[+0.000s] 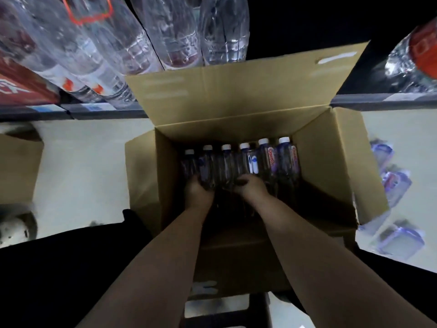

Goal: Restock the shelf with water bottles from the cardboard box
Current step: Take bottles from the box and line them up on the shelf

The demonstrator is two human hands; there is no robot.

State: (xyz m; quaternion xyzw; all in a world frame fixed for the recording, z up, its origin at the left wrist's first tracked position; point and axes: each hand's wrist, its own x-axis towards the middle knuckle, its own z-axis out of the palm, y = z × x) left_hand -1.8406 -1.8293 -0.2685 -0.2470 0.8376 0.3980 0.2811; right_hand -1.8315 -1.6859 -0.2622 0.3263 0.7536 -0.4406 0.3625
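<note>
- We find the water bottles (238, 162) inside the open cardboard box (331, 150). There are six of them, clear with white caps, packed side by side in one row along the far wall, caps toward the shelf.
- Our left hand (198, 191) reaches down into the box at the left part of the row. Its fingers are curled round the lower ends of the bottles there, but we cannot tell exactly which ones it grips.
- Our right hand (251, 188) is just beside it, near the middle of the row. Its fingers are bent over the bottle bases in a closed hold.
- The rest of the box floor, nearer to us, lies in shadow.
- The far flap of the box stands up and leans against the shelf edge (106, 111).
- On the shelf stand large clear bottles (99, 58), with a red carton (21, 88) to their left.
- On the pale floor (82, 174), a second cardboard box (16, 166) sits to the left, well apart.
- To the right of the open box, wrapped packs of bottles (395, 185) lie on the floor.
</note>
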